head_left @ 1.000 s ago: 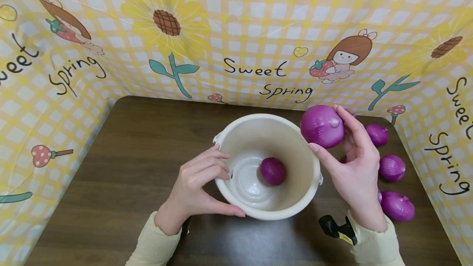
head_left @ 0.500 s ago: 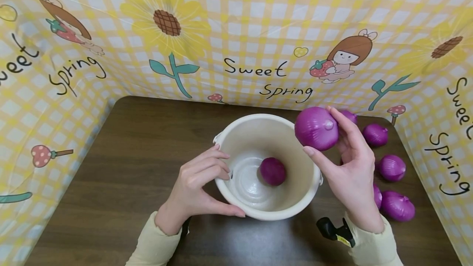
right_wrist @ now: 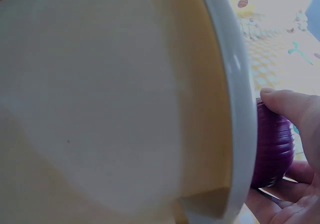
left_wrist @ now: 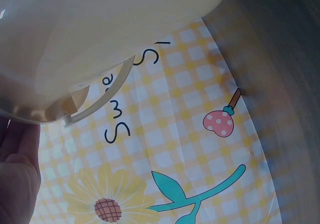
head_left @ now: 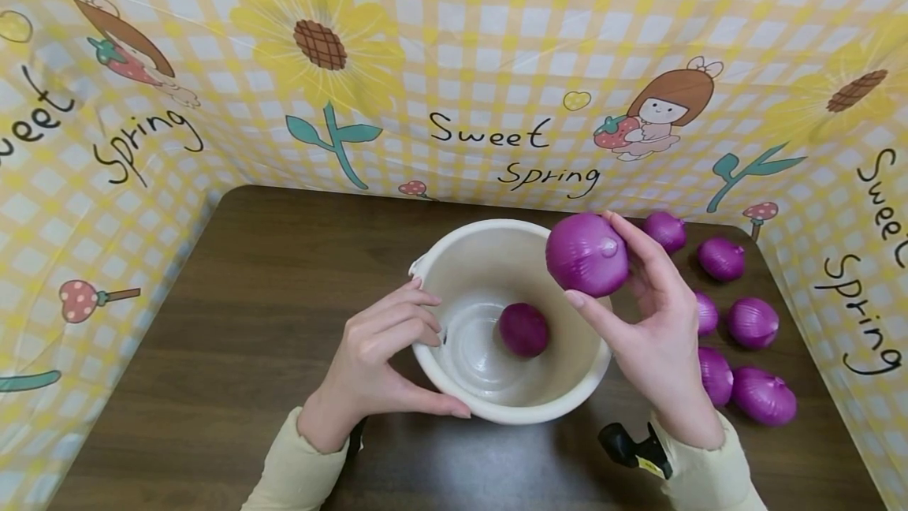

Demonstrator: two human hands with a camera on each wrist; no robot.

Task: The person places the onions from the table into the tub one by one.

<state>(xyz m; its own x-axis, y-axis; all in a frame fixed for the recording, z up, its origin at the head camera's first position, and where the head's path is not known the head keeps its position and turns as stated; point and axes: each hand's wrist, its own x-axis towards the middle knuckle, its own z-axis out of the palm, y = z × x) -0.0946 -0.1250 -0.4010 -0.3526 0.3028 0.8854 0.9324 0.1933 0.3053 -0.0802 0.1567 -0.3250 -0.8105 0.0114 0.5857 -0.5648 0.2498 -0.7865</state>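
A cream bucket (head_left: 511, 414) stands on the dark wooden table, with one purple onion (head_left: 524, 330) lying on its floor. My left hand (head_left: 390, 353) grips the bucket's left rim, thumb along the front edge and fingers over the side. Over the bucket's right rim, my right hand (head_left: 653, 314) holds another purple onion (head_left: 587, 254) between thumb and fingers. In the right wrist view the held onion (right_wrist: 274, 144) shows partly behind the bucket rim (right_wrist: 242, 99). The left wrist view has the bucket's outer wall (left_wrist: 110, 29) and its handle (left_wrist: 107, 99).
Several more purple onions (head_left: 753, 322) lie on the table (head_left: 213, 337) to the right of the bucket. A yellow checked cloth (head_left: 489, 38) with flower prints rises behind the table and along both sides.
My right hand has moved left with its onion, from beside the bucket's right rim to above it, uncovering more onions on the table. My left hand keeps its place on the rim.
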